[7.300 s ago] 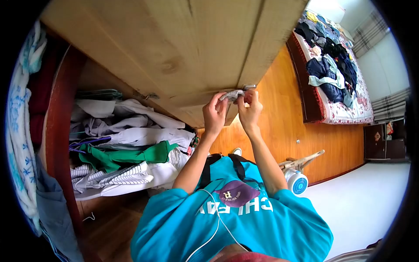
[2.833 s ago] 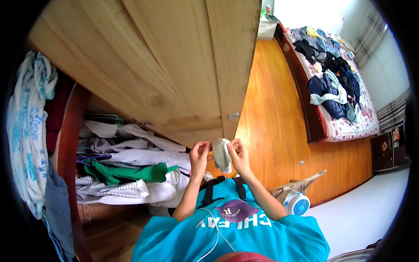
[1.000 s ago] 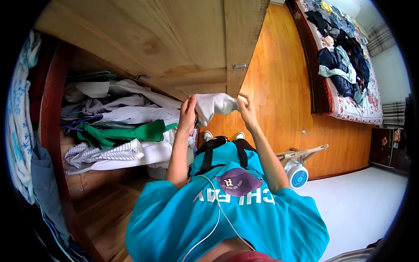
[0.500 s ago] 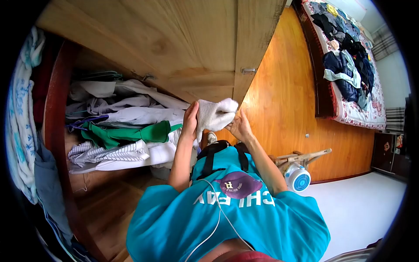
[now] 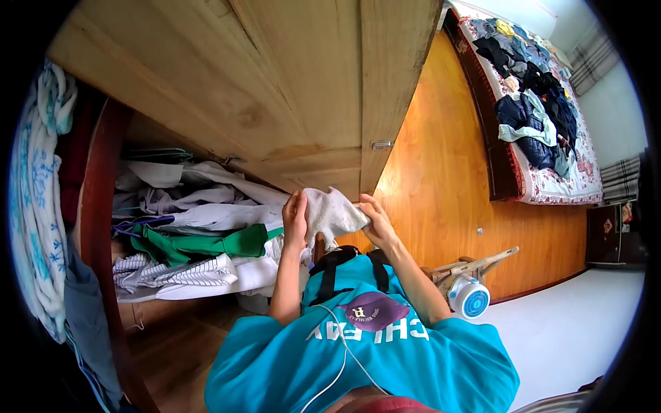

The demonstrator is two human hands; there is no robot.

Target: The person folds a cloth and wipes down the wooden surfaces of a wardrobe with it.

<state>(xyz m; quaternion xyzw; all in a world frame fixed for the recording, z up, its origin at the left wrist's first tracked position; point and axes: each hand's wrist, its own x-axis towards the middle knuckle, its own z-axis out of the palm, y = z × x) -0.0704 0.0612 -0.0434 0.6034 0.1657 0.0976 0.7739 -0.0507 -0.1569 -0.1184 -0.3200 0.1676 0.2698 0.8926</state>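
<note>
A light grey-white cloth piece, sock-like in shape [image 5: 332,212], is stretched between both hands in front of the wooden door. My left hand [image 5: 295,219] grips its left end, fingers wrapped behind it. On the other side, my right hand [image 5: 376,220] pinches the right end between thumb and fingers. Just left of my left hand lie clothes in the open wardrobe, among them a green garment [image 5: 206,245] and a white striped one [image 5: 179,277].
The open wooden door [image 5: 296,89] spans the upper middle. A bed [image 5: 513,180] with piled clothes stands at upper right. A wooden stool [image 5: 475,265] and a white-blue round object [image 5: 469,297] are at lower right. A patterned blanket [image 5: 47,206] hangs far left.
The cloth piece was small and bunched earlier, then hung at my right hand, and is now spread between both hands. My right hand was open half a second ago and has closed on its end.
</note>
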